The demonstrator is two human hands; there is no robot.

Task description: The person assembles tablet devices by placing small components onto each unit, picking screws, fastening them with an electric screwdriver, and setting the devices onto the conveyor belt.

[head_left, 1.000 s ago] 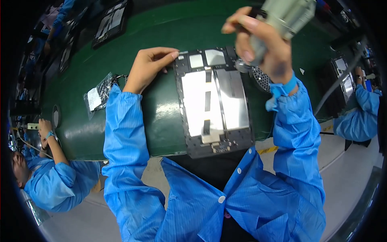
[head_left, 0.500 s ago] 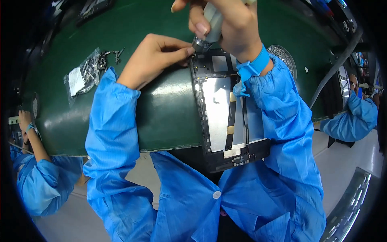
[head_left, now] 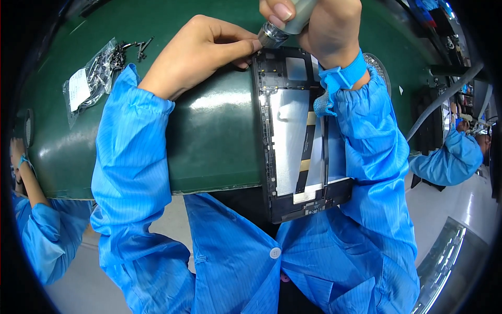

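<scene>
An opened tablet chassis [head_left: 293, 141] lies on the green work mat [head_left: 209, 136], its black frame around a white and silver inner panel with a tan ribbon strip. My right hand [head_left: 324, 26] grips a silver electric screwdriver [head_left: 285, 23], its tip down at the chassis's top left corner. My left hand [head_left: 201, 49] rests beside that corner, fingertips pinched against the driver's tip and the frame edge. The near end of the chassis overhangs the mat toward my blue coat.
A clear plastic bag with a white label [head_left: 89, 78] and several loose dark screws [head_left: 137, 48] lie at the mat's far left. A round perforated disc [head_left: 380, 65] sits behind my right wrist. Other people in blue coats stand at the left [head_left: 36, 230] and right [head_left: 449, 157].
The driver, held high a second ago, has come down onto the chassis's top left corner. My left hand has closed its fingers onto the tip. The view has shifted closer.
</scene>
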